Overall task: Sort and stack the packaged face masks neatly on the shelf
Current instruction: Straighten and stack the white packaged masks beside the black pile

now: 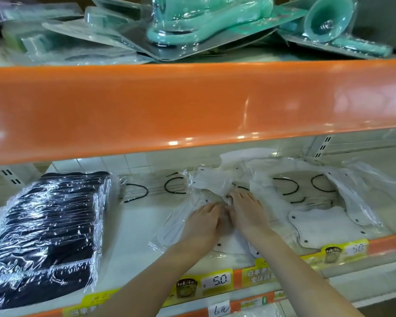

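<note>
Both my hands reach into the lower shelf (133, 227). My left hand (203, 223) and my right hand (245, 211) lie side by side, pressing on a loose heap of white packaged masks (213, 184) in clear wrap. Their fingertips touch the same wrapped white pack in the middle; how firmly they grip it is hidden. A neat tilted stack of black packaged masks (48, 234) stands at the left. More white masks with black studs (320, 225) lie scattered at the right. Clear packs with black ear loops (155, 188) lie flat at the back.
The orange edge of the upper shelf (192, 104) hangs low over the hands. Above it lie teal items in blister packs (192, 26). Yellow price tags (215, 282) line the lower shelf's front edge. Bare shelf surface shows between the black stack and the white heap.
</note>
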Demonstrator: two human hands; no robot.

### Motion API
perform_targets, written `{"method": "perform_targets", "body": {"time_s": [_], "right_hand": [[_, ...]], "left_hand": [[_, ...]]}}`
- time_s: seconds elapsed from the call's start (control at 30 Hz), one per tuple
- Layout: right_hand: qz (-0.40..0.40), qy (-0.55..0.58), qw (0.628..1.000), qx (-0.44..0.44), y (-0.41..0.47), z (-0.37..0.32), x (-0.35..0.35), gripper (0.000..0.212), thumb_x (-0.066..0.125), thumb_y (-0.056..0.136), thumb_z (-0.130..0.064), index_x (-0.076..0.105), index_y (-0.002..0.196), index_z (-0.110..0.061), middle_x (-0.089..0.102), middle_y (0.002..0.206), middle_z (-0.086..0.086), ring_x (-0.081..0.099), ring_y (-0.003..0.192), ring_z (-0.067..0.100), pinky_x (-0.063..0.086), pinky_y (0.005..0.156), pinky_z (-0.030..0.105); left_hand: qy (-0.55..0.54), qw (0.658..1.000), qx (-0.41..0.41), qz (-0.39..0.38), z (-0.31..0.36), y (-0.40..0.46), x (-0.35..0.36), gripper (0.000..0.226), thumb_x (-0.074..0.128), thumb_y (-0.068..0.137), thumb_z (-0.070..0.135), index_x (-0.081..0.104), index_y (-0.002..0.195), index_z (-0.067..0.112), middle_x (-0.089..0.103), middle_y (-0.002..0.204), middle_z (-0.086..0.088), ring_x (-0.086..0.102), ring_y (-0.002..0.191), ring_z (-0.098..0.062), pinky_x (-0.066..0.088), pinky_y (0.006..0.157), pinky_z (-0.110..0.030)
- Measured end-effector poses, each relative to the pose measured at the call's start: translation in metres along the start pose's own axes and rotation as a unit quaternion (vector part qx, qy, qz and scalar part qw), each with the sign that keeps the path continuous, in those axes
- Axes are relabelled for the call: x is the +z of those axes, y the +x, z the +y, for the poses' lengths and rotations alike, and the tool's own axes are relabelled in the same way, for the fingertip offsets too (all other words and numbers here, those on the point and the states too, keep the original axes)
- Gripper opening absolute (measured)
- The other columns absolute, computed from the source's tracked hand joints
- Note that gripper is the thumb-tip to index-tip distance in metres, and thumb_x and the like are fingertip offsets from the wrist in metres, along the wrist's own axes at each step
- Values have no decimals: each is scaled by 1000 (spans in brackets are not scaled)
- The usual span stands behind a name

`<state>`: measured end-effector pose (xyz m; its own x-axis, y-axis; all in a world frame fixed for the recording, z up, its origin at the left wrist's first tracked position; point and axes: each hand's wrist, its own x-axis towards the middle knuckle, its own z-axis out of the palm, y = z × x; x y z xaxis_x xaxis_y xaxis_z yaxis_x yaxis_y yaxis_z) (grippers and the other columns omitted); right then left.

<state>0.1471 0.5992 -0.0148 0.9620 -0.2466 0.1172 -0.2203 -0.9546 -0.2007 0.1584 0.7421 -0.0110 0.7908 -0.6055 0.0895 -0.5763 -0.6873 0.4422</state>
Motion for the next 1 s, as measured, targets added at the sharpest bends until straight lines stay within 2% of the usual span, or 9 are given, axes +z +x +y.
{"method": "perform_targets", "body": {"time_s": [0.1, 0.17, 0.33, 0.5, 0.63, 0.73, 0.8, 0.9, 1.0], "right_hand": [[28, 33, 999, 14, -2, 3, -13, 24, 44, 98, -30, 58, 89, -13, 60, 102, 1, 51, 105, 21, 31, 72, 28], [57, 77, 995, 27, -3, 5, -19, 26, 49, 96, -31, 56, 77, -14, 57, 89, 0, 51, 97, 21, 29, 68, 26], [181, 235, 952, 69, -1, 5, -35, 16, 62, 87, -12, 65, 75, -2, 59, 82, 7, 57, 81, 29, 33, 66, 25], [216, 327, 920, 28, -5, -22, -72, 18, 59, 91, -18, 62, 75, -11, 64, 76, 1, 58, 69, 16, 43, 60, 30], [189, 375, 908, -8, -15, -54, -92, 13, 61, 90, -16, 64, 78, -12, 66, 75, -1, 61, 73, 12, 43, 63, 20], [143, 403, 900, -80, -23, -72, -91, 11, 63, 87, -22, 66, 78, -16, 60, 81, -7, 57, 82, 11, 46, 71, 21], [127, 383, 903, -148, -27, -78, -85, 28, 55, 82, -36, 71, 83, -13, 57, 88, -8, 56, 91, 14, 40, 79, 12], [119, 352, 915, -156, -24, -73, -78, 38, 47, 83, -41, 71, 97, -16, 57, 101, -5, 53, 100, 17, 40, 85, 17], [93, 316, 940, -91, -14, -62, -73, 34, 60, 89, -28, 60, 121, -16, 56, 119, 0, 49, 114, 20, 37, 89, 25]], "left_hand": [[-11, 1000, 0, -1, 3, 0, 1, 49, 48, 93, 13, 41, 140, 24, 39, 146, 7, 38, 131, -15, 28, 102, -24], [-27, 1000, 1, 11, 6, 0, -1, 43, 44, 94, 14, 44, 136, 23, 46, 140, 4, 41, 126, -16, 31, 98, -24], [-33, 998, 22, 38, 14, 5, -13, 46, 43, 96, 18, 38, 142, 20, 46, 140, 3, 39, 128, -16, 29, 100, -26], [-172, 984, 41, 14, 28, 6, -30, 81, 63, 89, 33, 11, 152, 25, 24, 154, 12, 22, 141, -7, 22, 113, -25], [-372, 925, 22, 80, 39, 3, -42, 75, 74, 80, 15, 27, 131, 42, 46, 123, 32, 46, 115, 15, 39, 96, -13], [-382, 906, -42, 178, 40, -3, -52, 37, 56, 89, -3, 46, 99, 31, 57, 93, 19, 55, 82, 19, 41, 68, -8], [-441, 869, -93, 204, 35, -10, -59, 28, 47, 93, -5, 56, 88, 21, 63, 79, 8, 60, 74, 12, 43, 62, -8], [-620, 751, -137, 180, 22, -22, -68, 22, 46, 93, -4, 64, 93, 8, 71, 81, -7, 68, 76, -15, 53, 64, -26], [-649, 713, -175, 199, 4, -34, -75, 21, 49, 92, -5, 65, 84, 4, 69, 72, -9, 65, 65, -22, 55, 62, -31]]}}
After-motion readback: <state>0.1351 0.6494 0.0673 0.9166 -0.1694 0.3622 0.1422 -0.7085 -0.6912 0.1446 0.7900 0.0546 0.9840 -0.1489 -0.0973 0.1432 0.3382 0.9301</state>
